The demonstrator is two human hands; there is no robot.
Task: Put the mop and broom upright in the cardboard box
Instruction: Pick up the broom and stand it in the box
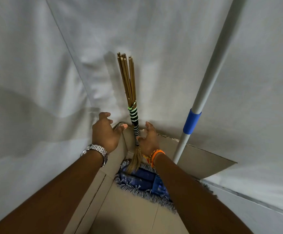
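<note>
Both hands are spread open, gripping nothing. The right hand [148,141], with woven orange threads at the wrist, has fingers splayed, its thumb just touching the broom [133,105]. The left hand [106,132], above a metal link watch [96,153], hovers over the box corner. The cardboard box [102,188], plain brown with creased flaps, holds both tools. The mop [204,92] lies on its fringed blue head on the box floor, its smooth grey pole with a blue sleeve leaning right. The broom stands upright, stick ends splayed at top, against wrinkled white cloth [36,65].
</note>
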